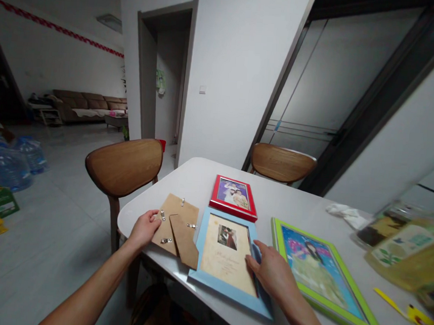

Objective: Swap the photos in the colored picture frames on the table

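Note:
At the left of the table, my left hand [146, 230] is closed on the edge of a brown backing board [162, 236], which has metal clips and a fold-out stand [184, 242]. The stand's lower end meets the left side of a light blue frame [229, 299]. Inside that frame lies a cream sheet [215, 264] with a small picture near its top. My right hand [269, 270] rests on the blue frame's right side, thumb and fingers apart, fingertips at the sheet's edge. Beyond the blue frame lies a red picture frame [233, 211]; a green one [340, 315] lies to the right.
Two wooden chairs [127, 168] [284, 163] stand at the table's far side and left. On the right are a white tissue [345, 213], a large bottle of yellow liquid [406, 252] and a yellow tool [423, 318]. The table's front edge runs below the blue frame.

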Demonstrator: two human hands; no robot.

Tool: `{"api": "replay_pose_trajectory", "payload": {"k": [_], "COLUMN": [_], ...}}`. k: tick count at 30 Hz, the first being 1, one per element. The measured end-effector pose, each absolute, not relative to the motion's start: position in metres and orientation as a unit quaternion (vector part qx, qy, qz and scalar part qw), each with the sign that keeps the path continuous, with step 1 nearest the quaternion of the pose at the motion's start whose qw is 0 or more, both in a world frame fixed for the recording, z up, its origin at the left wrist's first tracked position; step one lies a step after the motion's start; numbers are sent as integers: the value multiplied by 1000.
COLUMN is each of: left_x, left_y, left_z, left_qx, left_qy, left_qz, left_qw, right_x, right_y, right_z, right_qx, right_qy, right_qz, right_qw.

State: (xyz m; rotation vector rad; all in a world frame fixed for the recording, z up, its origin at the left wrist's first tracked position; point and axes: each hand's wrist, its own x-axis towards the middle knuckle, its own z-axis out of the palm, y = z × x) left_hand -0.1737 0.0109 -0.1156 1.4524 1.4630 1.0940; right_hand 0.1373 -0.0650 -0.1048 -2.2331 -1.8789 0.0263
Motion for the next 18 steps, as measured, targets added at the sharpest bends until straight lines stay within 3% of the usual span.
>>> {"api": "replay_pose_trajectory", "payload": {"k": [8, 11, 15, 18], "left_x": [-183, -168, -113, -63], "left_y": [12, 3, -28, -57], "left_z": [-112, -104, -92, -84], "left_qx": [639, 667, 740, 814], "left_qy": [646, 631, 537, 398], "left_qz": [366, 361, 369, 363], "left_qw": [202, 164, 165, 215], "right_x": [139, 139, 133, 126], "right_y": [-60, -63, -72, -78], "right_z": [-103, -97, -83, -72], "right_qx": [-781, -788, -697, -615], "right_qy": [-606, -545, -371, -307], "right_qz": [39, 131, 402, 494], "right_qw": [144, 255, 463, 533]}}
